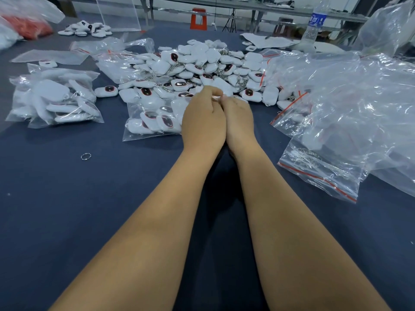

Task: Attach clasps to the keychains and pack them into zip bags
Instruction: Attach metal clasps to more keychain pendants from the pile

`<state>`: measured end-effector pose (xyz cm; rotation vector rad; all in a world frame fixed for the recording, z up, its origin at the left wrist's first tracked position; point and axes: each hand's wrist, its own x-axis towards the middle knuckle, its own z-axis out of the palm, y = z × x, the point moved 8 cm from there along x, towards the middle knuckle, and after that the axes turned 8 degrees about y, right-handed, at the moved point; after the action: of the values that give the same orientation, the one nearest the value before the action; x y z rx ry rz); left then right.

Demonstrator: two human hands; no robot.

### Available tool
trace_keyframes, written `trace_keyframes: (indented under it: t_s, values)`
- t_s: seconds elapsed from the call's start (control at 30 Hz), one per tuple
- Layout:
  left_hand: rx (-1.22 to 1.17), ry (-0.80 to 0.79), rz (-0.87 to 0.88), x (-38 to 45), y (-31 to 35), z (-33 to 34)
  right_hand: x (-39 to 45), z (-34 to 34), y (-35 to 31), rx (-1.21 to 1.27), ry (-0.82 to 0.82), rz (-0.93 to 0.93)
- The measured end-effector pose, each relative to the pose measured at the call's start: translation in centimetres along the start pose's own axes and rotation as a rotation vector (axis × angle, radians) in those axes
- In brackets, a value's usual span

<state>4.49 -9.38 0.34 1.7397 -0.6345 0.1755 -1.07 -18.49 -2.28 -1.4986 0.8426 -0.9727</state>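
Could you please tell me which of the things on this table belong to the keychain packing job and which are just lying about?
Belongs to the job:
- heap of white plastic keychains
- clear zip bag of metal clasps
- filled clear zip bag
- loose metal split ring
- left hand and right hand, fingertips together

Lying about:
- clear plastic water bottle
- orange plastic stool
- red stuff in a bag

Left hand (203,118) and right hand (238,117) meet beside the keychain pile (197,63).

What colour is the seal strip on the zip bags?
Red, on the zip bag in the head view.
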Motion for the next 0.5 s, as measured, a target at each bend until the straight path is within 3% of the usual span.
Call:
trace_keyframes:
  t_s: [0.13,0.27,0.37,0.5]
  values:
    - [0.488,-0.206,0.199,-0.8,0.1,2.4,0.7,-2.2,0.2,0.072,0.206,0.042]
    - [0.78,-0.303,0.439,-2.1,1.0,4.1,1.0,-1.9,0.5,0.05,0.109,0.065]
    - [0.9,-0.306,0.428,-2.1,0.8,4.1,1.0,-1.0,0.5,0.053,-0.001,0.09]
    - [1.115,-0.375,0.362,-2.4,0.3,4.8,1.2,-1.4,0.5,0.111,-0.009,0.093]
